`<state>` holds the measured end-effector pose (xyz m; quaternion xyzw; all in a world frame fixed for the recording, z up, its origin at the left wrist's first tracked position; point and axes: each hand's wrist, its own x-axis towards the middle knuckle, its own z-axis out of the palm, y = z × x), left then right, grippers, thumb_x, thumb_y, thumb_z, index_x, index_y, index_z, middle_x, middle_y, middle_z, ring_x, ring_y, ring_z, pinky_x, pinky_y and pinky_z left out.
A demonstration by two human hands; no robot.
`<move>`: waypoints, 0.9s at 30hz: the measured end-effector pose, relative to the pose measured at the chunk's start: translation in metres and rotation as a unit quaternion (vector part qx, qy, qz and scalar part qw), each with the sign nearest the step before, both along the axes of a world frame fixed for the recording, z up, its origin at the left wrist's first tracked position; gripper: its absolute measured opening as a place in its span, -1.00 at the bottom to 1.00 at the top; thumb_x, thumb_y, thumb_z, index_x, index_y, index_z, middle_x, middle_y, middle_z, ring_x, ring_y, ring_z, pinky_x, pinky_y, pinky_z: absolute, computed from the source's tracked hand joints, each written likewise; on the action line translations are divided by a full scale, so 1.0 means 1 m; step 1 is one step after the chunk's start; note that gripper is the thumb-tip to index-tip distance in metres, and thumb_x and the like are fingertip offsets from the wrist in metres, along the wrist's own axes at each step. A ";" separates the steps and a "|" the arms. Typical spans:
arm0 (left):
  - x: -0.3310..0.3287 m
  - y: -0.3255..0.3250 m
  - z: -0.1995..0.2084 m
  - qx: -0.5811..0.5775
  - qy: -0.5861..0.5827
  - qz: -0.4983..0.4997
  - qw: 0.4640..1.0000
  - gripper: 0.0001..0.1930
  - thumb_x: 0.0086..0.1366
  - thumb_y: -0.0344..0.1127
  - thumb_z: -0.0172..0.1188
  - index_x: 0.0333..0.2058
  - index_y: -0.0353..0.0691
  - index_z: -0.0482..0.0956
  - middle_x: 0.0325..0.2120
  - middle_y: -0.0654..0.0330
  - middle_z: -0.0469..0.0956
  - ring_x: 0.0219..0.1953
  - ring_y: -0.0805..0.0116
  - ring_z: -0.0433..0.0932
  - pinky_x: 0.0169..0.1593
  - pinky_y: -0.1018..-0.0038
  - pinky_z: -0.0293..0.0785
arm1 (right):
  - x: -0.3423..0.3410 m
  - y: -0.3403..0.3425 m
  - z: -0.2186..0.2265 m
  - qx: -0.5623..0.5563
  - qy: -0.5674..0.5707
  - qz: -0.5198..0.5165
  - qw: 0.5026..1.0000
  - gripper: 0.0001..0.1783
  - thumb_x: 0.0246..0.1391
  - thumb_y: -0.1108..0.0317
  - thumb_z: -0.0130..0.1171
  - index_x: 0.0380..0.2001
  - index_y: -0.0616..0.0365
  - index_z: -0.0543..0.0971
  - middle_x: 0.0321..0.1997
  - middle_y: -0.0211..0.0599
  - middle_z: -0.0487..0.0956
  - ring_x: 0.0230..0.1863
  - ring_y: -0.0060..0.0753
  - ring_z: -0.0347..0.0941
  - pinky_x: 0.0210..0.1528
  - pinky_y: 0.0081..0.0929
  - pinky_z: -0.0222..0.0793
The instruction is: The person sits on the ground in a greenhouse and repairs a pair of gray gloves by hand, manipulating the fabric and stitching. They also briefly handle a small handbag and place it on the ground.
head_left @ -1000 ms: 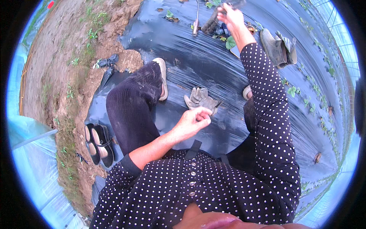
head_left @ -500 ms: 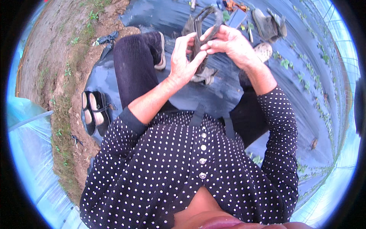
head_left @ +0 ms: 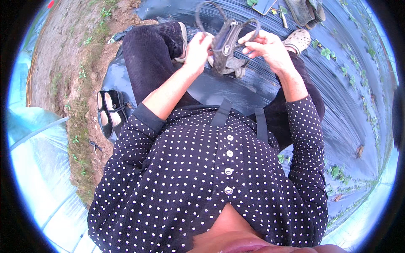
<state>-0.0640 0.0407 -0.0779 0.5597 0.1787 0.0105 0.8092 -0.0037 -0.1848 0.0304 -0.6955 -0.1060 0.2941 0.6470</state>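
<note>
In the upper middle of the frame both hands are meeting on a small dark pouch [head_left: 225,44] with loop handles, which is being held up above the person's lap. The left hand [head_left: 197,49] is curling around the pouch's left edge, fingers closed on the fabric, while the right hand [head_left: 265,46] is pinching its upper right side between thumb and fingertips — a narrow, closed hold on the pouch. One thin handle is arcing up over the left hand toward the top of the frame.

Just below the pouch a grey work glove [head_left: 236,67] is lying on the black plastic ground sheet [head_left: 350,109], which is filling the right half of the frame with small green seedlings [head_left: 325,52] poking through it. The person is sitting on this sheet in a dark polka-dot shirt [head_left: 211,177] and dark trousers, a light clog-style shoe [head_left: 298,40] showing at the upper right beside the right wrist.

At the left of the frame a pair of black flat shoes [head_left: 109,111] is lying on bare soil — well apart from the hands. Near the top edge a flat rectangular object [head_left: 265,5] and a pair of dark boots [head_left: 306,10] are resting on the sheet.
</note>
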 end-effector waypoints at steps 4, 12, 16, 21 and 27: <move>0.015 0.027 0.005 -0.164 -0.034 0.098 0.981 -0.87 0.45 -0.33 0.11 -0.16 -0.24 0.52 -0.26 0.20 0.63 -0.24 0.39 0.60 -0.12 0.44 0.53 | -0.007 0.000 -0.007 -0.011 0.042 0.034 0.998 -0.83 0.06 0.58 0.23 -0.23 0.19 0.62 -0.10 -0.35 0.70 -0.25 -0.61 0.60 -0.24 -0.64 0.50; 0.012 0.027 0.027 -0.122 -0.098 0.116 0.981 -0.88 0.50 -0.39 0.03 -0.18 -0.28 0.52 -0.23 0.16 0.64 -0.22 0.42 0.62 -0.06 0.48 0.55 | -0.004 -0.002 -0.049 -0.162 0.073 -0.068 0.982 -0.28 0.01 0.20 0.47 0.19 0.27 0.45 -0.12 -0.19 0.66 -0.03 -0.40 0.54 0.03 -0.41 0.42; 0.011 0.014 0.034 -0.070 -0.115 0.103 0.986 -0.86 0.52 -0.37 0.02 -0.17 -0.27 0.53 -0.26 0.22 0.63 -0.23 0.51 0.61 -0.11 0.54 0.54 | 0.006 0.002 -0.040 -0.214 -0.228 -0.135 0.940 -0.23 -0.05 0.16 0.51 0.22 0.15 0.44 0.07 -0.09 0.57 0.09 -0.21 0.51 0.16 -0.25 0.41; 0.001 -0.002 0.036 0.147 -0.146 0.055 0.977 -0.86 0.51 -0.39 0.03 -0.17 -0.30 0.56 -0.27 0.25 0.61 -0.22 0.54 0.55 -0.05 0.55 0.48 | 0.003 0.013 -0.024 -0.329 -0.581 -0.071 0.741 -0.50 -0.08 0.19 0.45 -0.05 0.04 0.57 -0.08 -0.26 0.57 0.02 -0.10 0.46 0.09 -0.13 0.38; -0.006 -0.017 0.043 0.128 -0.187 0.018 0.974 -0.87 0.50 -0.41 0.06 -0.16 -0.30 0.57 -0.27 0.28 0.61 -0.20 0.58 0.54 -0.04 0.59 0.47 | -0.023 0.026 -0.051 -0.359 -0.563 0.074 0.741 -0.62 0.03 0.25 0.28 -0.04 0.02 0.54 -0.30 -0.28 0.58 -0.27 -0.19 0.60 -0.26 -0.27 0.54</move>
